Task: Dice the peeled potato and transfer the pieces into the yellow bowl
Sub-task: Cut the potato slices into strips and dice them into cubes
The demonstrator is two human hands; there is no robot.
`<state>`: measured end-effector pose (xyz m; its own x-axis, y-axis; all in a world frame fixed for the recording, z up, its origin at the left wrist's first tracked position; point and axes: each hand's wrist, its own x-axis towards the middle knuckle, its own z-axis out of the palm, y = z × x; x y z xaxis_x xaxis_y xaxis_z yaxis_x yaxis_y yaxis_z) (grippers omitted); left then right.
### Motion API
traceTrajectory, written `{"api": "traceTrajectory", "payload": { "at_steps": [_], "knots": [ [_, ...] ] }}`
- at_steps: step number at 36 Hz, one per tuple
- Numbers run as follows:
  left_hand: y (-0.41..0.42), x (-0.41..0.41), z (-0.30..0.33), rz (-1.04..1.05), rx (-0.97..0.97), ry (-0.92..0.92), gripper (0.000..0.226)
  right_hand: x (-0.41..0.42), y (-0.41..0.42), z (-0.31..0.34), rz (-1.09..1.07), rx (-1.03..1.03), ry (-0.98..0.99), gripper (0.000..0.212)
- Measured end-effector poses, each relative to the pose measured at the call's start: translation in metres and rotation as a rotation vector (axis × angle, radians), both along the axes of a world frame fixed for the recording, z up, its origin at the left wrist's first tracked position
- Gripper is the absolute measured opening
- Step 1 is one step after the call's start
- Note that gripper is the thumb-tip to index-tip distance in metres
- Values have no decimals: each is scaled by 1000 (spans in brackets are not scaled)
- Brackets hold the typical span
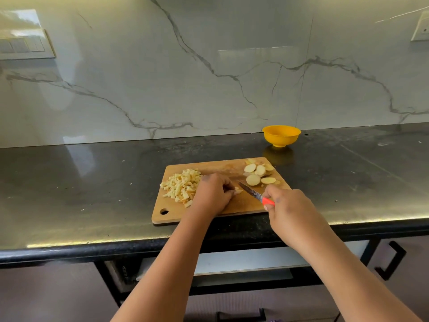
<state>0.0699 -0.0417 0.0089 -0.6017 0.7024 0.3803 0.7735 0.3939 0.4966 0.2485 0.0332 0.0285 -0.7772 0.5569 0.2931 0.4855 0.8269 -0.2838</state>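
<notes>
Nearest the camera, two bare forearms reach out over the edge of the dark counter (92, 182) to the wooden cutting board (209, 211). The right hand (289, 206) has its fingers wrapped round the red handle of a small knife (251, 193), whose blade angles up and left toward the other hand. The left hand (212, 194) sits knuckles-up with fingers curled, pinning a small piece of potato (238, 190) at its fingertips, just beside the blade. The step in hand looks like dicing, roughly midway: a heap of diced pieces (181, 185) lies on the board's left, touching the left hand's outer edge, while uncut potato slices (257, 174) wait at the far right corner. The next move probably calls for short downward cuts close to the curled fingertips, so they should stay tucked. Farther back, well apart from the board, the yellow bowl (281, 135) stands on the counter before the marble wall (209, 66); no potato shows in it.
</notes>
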Motion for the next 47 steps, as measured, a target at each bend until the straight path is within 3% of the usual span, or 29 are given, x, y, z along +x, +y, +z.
{"api": "traceTrajectory", "payload": {
  "at_steps": [6, 12, 18, 21, 27, 32, 36, 38, 41, 43, 47],
  "knots": [
    [-2, 1, -1, -45, -33, 9, 14, -7, -13, 1, 1, -45, -82, 14],
    [-9, 3, -5, -92, -69, 63, 37, -26, -19, 10, -11, -41, -197, 17],
    [-14, 5, -6, -115, -73, 75, 37, -1, -14, 48, -69, -101, -420, 26],
    [-17, 7, -9, -110, -60, 90, 36, 12, -11, 57, -64, -78, -400, 22],
    [-19, 12, -11, -96, -57, 113, 34, 3, -8, 31, -16, -76, -101, 12],
    [-18, 13, -14, -91, -85, 103, 35, -19, -18, 19, -75, -123, -249, 24],
    [-17, 11, -17, -87, -93, 117, 35, -30, -24, 11, -80, -82, -279, 14],
    [-17, 11, -17, -83, -82, 116, 36, -28, -26, 18, -83, -134, -352, 22],
    [-18, 11, -19, -77, -56, 107, 36, -15, -24, 40, -79, -141, -471, 11],
    [-19, 11, -20, -66, -51, 107, 34, 0, -23, 51, -84, -125, -532, 26],
    [-23, 14, -18, -62, -17, 125, 39, 17, -19, 50, -53, -99, -293, 15]
  ]
}}
